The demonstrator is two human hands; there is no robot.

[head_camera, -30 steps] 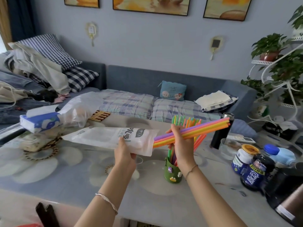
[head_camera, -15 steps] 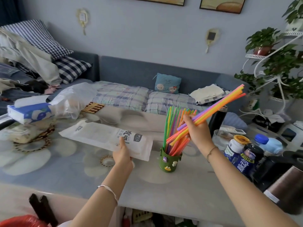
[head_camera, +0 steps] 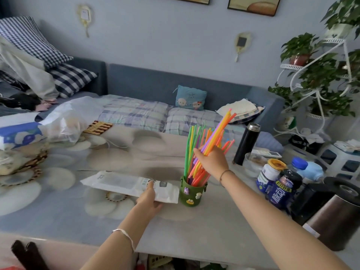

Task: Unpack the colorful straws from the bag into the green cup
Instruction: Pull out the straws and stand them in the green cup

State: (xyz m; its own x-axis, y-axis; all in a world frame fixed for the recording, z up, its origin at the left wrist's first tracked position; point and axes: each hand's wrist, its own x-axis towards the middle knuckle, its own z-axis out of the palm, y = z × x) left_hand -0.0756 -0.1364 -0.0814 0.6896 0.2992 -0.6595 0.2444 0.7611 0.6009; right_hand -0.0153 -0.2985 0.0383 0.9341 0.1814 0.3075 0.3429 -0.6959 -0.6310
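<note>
The right hand (head_camera: 211,159) is clenched round a bundle of straws (head_camera: 219,131) in purple, orange, yellow and pink, gripping it low on its length. The bundle is tilted. Its free upper ends point to about 1 o'clock from the hand, and its lower ends run down toward 7 o'clock, to the mouth of the green cup (head_camera: 191,194). Whether those ends are inside yet cannot be told among the loose straws (head_camera: 190,149) standing in the cup. These fan upward, with the green and yellow ones nearly upright at the hand's 10 o'clock.

The cup stands upright on the bench (head_camera: 194,230), close under the right hand at its 7 o'clock.

The left hand (head_camera: 149,197) is at the cup's 8 o'clock and pinches the white bag (head_camera: 124,183) near its open end, thumb on top and fingers beneath. The bag lies flat and stretches away toward the cup's 9 o'clock, with its near end just beside the cup wall.

A black flask (head_camera: 246,144) stands at the cup's 2 o'clock, well apart from it.
</note>
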